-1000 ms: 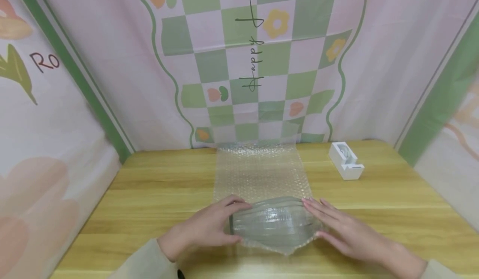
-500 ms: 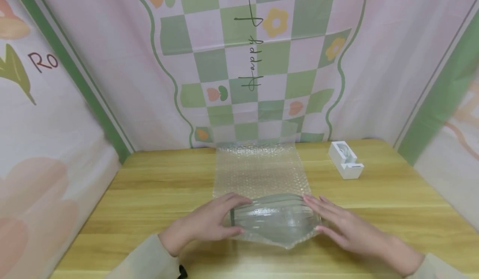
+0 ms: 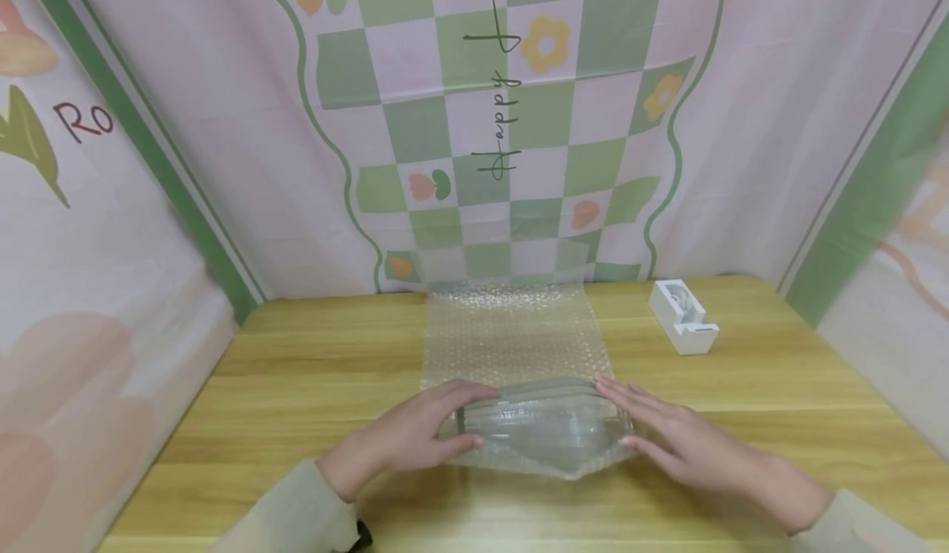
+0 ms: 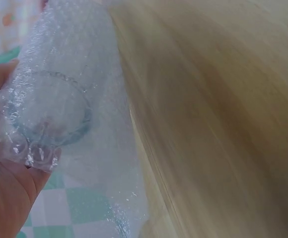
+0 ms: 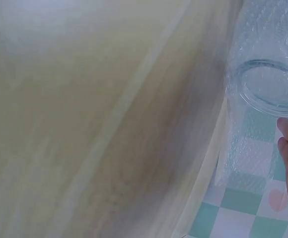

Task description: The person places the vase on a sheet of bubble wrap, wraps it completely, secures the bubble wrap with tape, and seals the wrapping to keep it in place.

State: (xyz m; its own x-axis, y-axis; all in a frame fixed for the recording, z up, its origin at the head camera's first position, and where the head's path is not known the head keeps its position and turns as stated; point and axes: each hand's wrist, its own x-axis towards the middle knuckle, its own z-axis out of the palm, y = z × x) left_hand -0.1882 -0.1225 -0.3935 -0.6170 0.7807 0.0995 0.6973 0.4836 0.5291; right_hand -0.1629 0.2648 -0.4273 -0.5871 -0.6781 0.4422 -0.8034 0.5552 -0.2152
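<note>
A clear ribbed glass vase (image 3: 544,421) lies on its side on the bubble wrap (image 3: 511,339), whose near end is folded up over it. At the vase's left end my left hand (image 3: 408,433) holds it through the wrap, fingers over the top and thumb on the near side. My right hand (image 3: 685,446) holds the other end likewise, thumb low and fingers on top. In the left wrist view a round glass end (image 4: 87,116) shows through the wrap. A round glass rim (image 5: 253,101) shows beside the fingers in the right wrist view.
A white tape dispenser (image 3: 682,318) with a roll in it stands at the back right of the wooden table (image 3: 311,347). The wrap's far end reaches up against the checkered curtain (image 3: 511,149) behind the table.
The vase and the wrap's folded near edge have shifted slightly away from me. Both hands have moved with them, keeping their hold at the two ends.
</note>
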